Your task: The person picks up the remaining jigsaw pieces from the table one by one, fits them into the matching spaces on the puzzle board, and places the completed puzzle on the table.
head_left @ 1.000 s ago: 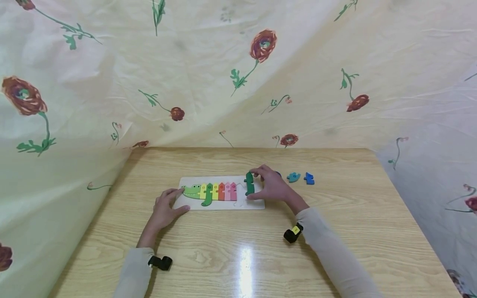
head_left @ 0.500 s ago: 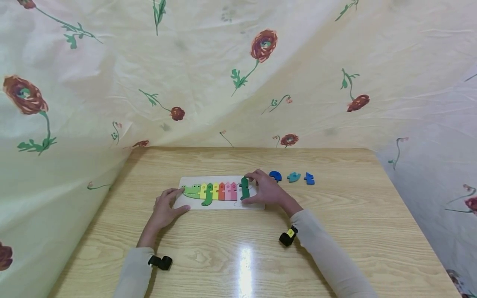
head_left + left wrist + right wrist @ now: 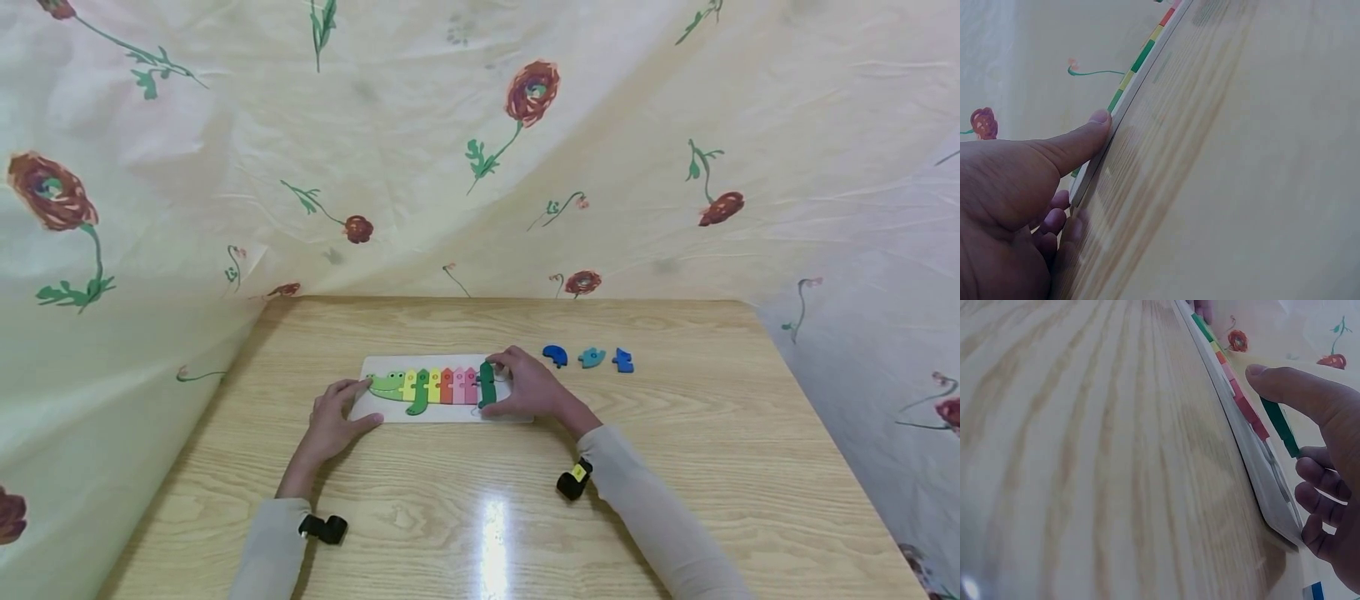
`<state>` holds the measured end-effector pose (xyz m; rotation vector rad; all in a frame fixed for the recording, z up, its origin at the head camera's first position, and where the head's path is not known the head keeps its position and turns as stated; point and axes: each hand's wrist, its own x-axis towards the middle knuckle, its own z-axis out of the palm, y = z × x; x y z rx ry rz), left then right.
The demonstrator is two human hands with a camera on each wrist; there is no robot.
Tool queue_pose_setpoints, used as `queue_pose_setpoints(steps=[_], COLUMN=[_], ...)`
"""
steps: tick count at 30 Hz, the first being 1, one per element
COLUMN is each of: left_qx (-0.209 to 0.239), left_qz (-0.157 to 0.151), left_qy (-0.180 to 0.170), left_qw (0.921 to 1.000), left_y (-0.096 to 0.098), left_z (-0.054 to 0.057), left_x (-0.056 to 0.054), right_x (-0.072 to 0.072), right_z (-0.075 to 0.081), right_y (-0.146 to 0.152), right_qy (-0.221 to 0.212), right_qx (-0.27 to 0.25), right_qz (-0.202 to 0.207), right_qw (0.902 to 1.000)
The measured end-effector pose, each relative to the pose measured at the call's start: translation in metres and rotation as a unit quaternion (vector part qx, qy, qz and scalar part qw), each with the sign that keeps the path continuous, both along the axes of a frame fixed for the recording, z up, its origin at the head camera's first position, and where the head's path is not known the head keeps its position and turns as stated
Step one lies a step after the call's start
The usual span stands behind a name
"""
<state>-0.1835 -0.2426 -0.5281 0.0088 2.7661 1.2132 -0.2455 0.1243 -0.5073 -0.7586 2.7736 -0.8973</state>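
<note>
I have the left hand [image 3: 330, 421] at the left end of the white board [image 3: 442, 414], thumb and fingers apart; the dark green piece [image 3: 487, 383] has just shifted left beside the last pink piece [image 3: 471, 388], which I judge nearly lined up, raised and clamped between my right hand's thumb and fingers [image 3: 501, 360]

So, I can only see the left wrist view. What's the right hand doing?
Observer: The right hand is pinching a dark green puzzle piece.
Operator: Ooh, is it in its place yet?
Observer: No, the right wrist view shows it raised above the puzzle board.
Operator: And are there any bits left over?
Observer: Yes, three loose blue puzzle pieces lie on the table, to the right of the board in the head view.
</note>
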Motion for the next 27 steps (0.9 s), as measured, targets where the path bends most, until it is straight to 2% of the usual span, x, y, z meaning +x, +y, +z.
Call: queue_pose_setpoints(steps=[11,27], left_qx=[-0.005,-0.01], left_qz=[0.003,0.002], left_qy=[-0.004,0.0], left_qw=[1.0,0.9999], left_y=[0.0001,0.0003], left_z=[-0.0007,-0.001], left_x=[-0.0009,-0.0013], right_x=[-0.0003,0.0024], right_z=[-0.0064,-0.0045], right_y=[-0.0022,-0.0075], right_qy=[0.006,-0.003], right_qx=[0.016,0.044], right_qz=[-0.007,-0.007], right_qw=[0.9998,0.999])
